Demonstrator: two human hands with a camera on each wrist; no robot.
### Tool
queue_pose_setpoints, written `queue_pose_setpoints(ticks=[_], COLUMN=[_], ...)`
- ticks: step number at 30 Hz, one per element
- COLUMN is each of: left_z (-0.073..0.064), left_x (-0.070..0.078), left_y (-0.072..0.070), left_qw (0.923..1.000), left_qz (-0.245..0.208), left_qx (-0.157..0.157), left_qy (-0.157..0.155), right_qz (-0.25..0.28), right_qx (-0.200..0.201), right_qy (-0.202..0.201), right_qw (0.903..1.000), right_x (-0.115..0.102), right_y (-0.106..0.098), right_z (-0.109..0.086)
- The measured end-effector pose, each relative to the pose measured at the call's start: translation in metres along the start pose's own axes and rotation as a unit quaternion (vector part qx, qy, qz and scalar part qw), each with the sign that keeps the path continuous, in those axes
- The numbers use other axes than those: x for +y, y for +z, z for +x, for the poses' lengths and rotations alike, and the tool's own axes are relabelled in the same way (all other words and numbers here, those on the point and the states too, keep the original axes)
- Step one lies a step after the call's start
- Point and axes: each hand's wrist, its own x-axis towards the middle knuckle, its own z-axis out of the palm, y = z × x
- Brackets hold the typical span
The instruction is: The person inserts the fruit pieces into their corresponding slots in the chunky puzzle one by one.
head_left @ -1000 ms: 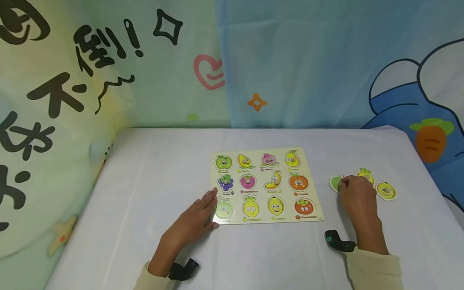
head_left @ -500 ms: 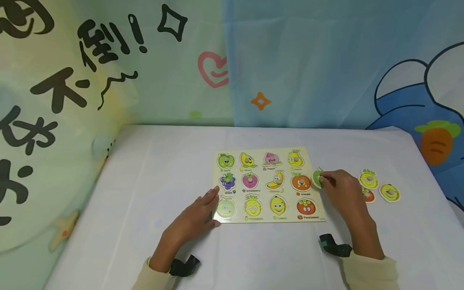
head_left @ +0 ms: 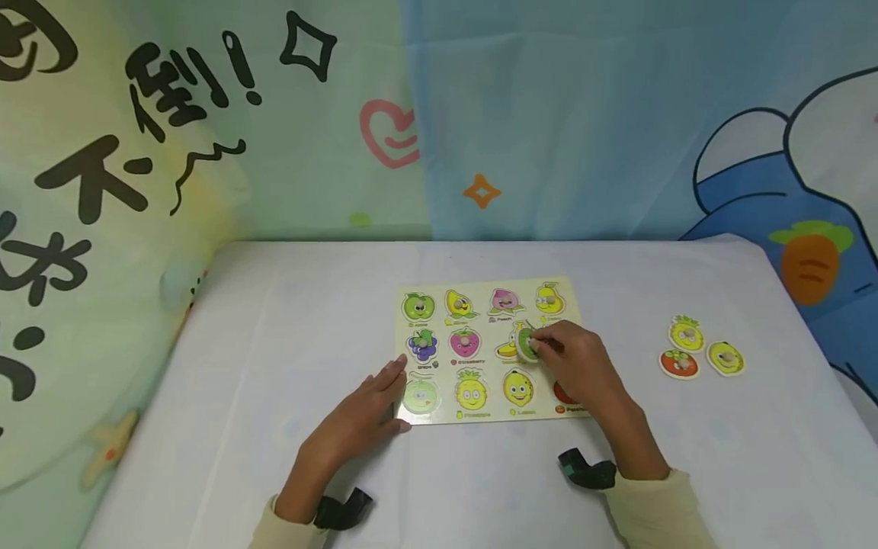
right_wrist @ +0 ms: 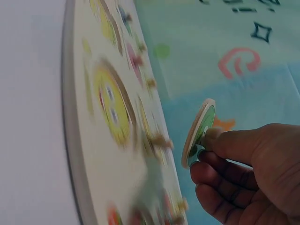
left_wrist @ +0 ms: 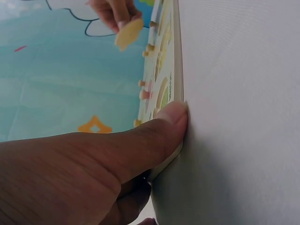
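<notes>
A cream wooden knob puzzle board [head_left: 446,414], printed with rows of fruit, lies on the white table. At its left edge and near corner rests my left hand [head_left: 361,412], fingers extended; in the left wrist view its thumb [left_wrist: 171,115] presses the board's edge. My right hand [head_left: 583,366] pinches a green round fruit puzzle piece [head_left: 526,343] by its knob. That piece [right_wrist: 199,131] is tilted on edge in the right wrist view, apart from the board. It hovers above the banana piece [head_left: 507,350]. The pale green fruit picture [head_left: 420,397] at the lower left shows no knob.
Right of the board lie three loose pieces: a pineapple [head_left: 686,334], a red persimmon [head_left: 679,364] and a yellow lemon [head_left: 725,358]. Knobbed pieces such as the apple [head_left: 418,306] and strawberry [head_left: 465,343] sit in the board. A printed cloth backdrop [head_left: 583,137] stands behind the table.
My right hand has lifted the green piece from among the loose pieces and carried it left, over the board. The left hand stays at the board's edge.
</notes>
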Motion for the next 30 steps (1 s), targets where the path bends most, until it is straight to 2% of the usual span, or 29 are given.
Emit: queue_pose_setpoints(ticks=[5, 9, 17, 25, 30], left_z=[-0.001, 0.0, 0.0, -0.001, -0.001], left_x=[-0.001, -0.001, -0.001, -0.001, -0.003], left_y=[-0.001, 0.0, 0.0, -0.001, 0.0], left_qw=[1.0, 1.0, 1.0, 0.9998, 0.9997], left_qz=[-0.001, 0.0, 0.0, -0.004, 0.0], left_qx=[0.001, 0.0, 0.002, 0.006, 0.009], left_qy=[0.002, 0.006, 0.007, 0.02, 0.022], right_qz=[0.022, 0.029, 0.068, 0.046, 0.023], right_qx=[-0.033, -0.044, -0.105, -0.141, -0.158], right_qy=[-0.03, -0.049, -0.055, -0.116, -0.111], right_qw=[0.9988, 0.9974, 0.9906, 0.982, 0.9809], right_x=[-0.024, -0.038, -0.06, -0.08, -0.088], right_y=[0.021, 0.036, 0.063, 0.086, 0.091], right_z=[0.007, 0.01, 0.008, 0.005, 0.006])
